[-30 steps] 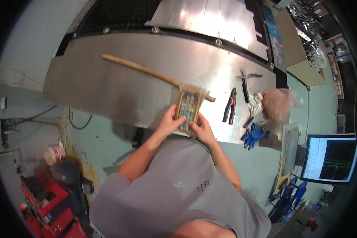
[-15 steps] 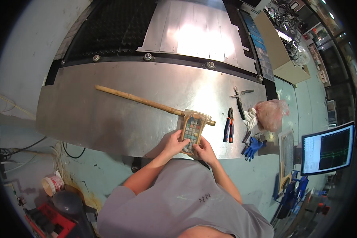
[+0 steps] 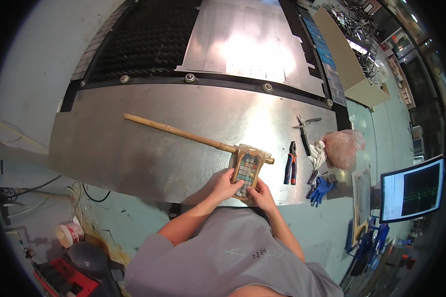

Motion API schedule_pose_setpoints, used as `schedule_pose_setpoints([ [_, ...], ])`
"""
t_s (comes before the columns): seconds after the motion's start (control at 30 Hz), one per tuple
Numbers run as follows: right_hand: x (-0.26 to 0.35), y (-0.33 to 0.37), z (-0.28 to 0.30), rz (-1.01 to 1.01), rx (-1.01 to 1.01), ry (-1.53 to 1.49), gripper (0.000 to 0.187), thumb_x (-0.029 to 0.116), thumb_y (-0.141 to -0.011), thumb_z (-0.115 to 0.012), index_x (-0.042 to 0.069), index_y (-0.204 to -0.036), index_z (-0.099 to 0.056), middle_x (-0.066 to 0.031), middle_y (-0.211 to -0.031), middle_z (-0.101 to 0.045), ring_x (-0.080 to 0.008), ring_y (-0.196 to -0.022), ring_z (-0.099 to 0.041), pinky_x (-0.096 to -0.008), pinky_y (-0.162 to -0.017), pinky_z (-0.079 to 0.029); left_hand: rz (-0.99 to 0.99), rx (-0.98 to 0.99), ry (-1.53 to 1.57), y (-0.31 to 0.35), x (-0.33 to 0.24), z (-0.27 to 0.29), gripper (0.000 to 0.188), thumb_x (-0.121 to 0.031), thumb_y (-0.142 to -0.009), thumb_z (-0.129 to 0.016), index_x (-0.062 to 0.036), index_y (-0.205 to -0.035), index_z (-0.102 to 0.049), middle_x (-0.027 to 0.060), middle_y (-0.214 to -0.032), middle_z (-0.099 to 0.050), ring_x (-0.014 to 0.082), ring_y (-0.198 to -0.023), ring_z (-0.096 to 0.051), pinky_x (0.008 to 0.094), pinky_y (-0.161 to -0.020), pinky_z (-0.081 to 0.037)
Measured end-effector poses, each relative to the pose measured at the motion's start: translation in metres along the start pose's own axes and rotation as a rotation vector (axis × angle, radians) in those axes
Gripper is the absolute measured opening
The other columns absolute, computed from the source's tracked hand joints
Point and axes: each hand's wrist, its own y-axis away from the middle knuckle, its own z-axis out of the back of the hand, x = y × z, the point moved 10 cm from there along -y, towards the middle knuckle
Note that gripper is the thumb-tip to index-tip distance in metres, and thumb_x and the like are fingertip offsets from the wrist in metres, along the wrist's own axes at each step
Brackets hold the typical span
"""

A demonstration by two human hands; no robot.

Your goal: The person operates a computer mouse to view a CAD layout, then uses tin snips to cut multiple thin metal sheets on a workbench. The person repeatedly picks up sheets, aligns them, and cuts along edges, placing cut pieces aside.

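Observation:
A handheld keypad remote control [image 3: 246, 167] in a clear, yellowed plastic cover is held between my two hands. My left hand [image 3: 226, 187] grips its lower left side, the thumb lying over the lower buttons. Around the lower right edge closes my right hand [image 3: 263, 195], its thumb near the bottom keys. Rows of small coloured buttons face up. A wooden stick [image 3: 176, 131] lies on the metal table [image 3: 99, 143], passing behind the remote's upper part; its short end shows on the right.
Right of my hands lie pliers [image 3: 291, 163], a second pair of pliers [image 3: 304, 129], a white cloth [image 3: 316, 154], a pinkish plastic bag [image 3: 343, 148] and a blue glove [image 3: 322, 189]. Ball rollers [image 3: 190, 78] line the far edge, before metal sheets [image 3: 213, 44]. A monitor [image 3: 412, 190] stands at right.
The whole view has shifted slightly, so the table and its things appear a little lower and further right. Both hands keep their hold on the remote control.

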Motion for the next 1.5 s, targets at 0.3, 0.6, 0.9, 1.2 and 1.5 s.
schedule_pose_setpoints([
  [0.3, 0.002, -0.003, 0.007, 0.04, 0.06, -0.038, 0.057, 0.004, -0.102, -0.061, 0.0, -0.156, -0.044, -0.0116, -0.138, -0.064, -0.0196, -0.118, -0.066, -0.0347, -0.099, -0.054, -0.02, -0.026, -0.038, 0.009, -0.01, -0.009, 0.04, -0.01, -0.093, -0.074, 0.0027, -0.13, -0.062, 0.0102, -0.117, -0.074, 0.0135, -0.107, -0.068, 0.0327, -0.091, -0.056],
  [0.6, -0.01, 0.033, 0.038, -0.002, 0.236, -0.009, 0.044, 0.003, -0.104, -0.058, -0.001, -0.147, -0.053, -0.0081, -0.127, -0.069, -0.0153, -0.111, -0.066, -0.0307, -0.09, -0.055, 0.062, -0.254, -0.043, 0.056, 0.006, -0.049, 0.044, -0.012, -0.091, -0.074, 0.0044, -0.13, -0.061, 0.0137, -0.114, -0.074, 0.0164, -0.103, -0.069, 0.0342, -0.091, -0.056],
  [0.9, -0.048, 0.102, 0.025, -0.061, 0.572, -0.029, 0.043, -0.005, -0.1, -0.057, -0.002, -0.143, -0.054, -0.0071, -0.129, -0.068, -0.0114, -0.113, -0.063, -0.0276, -0.096, -0.05, 0.151, -0.423, 0.055, 0.172, 0.039, -0.088, 0.045, -0.018, -0.091, -0.076, 0.001, -0.128, -0.058, 0.0162, -0.112, -0.074, 0.0245, -0.102, -0.075, 0.038, -0.088, -0.058],
  [1.2, -0.04, 0.086, 0.027, 0.043, 0.519, 0.185, 0.048, 0.005, -0.098, -0.064, 0.002, -0.145, -0.055, -0.0035, -0.109, -0.07, -0.0075, -0.087, -0.062, -0.0265, -0.076, -0.052, -0.004, -0.438, 0.039, 0.159, 0.023, -0.08, 0.042, -0.008, -0.095, -0.071, 0.0031, -0.133, -0.055, 0.0124, -0.118, -0.072, 0.0167, -0.108, -0.07, 0.034, -0.095, -0.055],
  [1.5, -0.022, 0.096, 0.02, 0.093, 0.37, 0.027, 0.053, 0.006, -0.1, -0.063, 0.003, -0.151, -0.05, -0.0029, -0.113, -0.07, -0.0075, -0.091, -0.063, -0.0266, -0.077, -0.053, 0.021, -0.231, 0.052, 0.14, 0.002, -0.072, 0.04, -0.001, -0.098, -0.067, 0.0027, -0.136, -0.054, 0.0098, -0.124, -0.071, 0.0137, -0.111, -0.068, 0.0305, -0.095, -0.056],
])
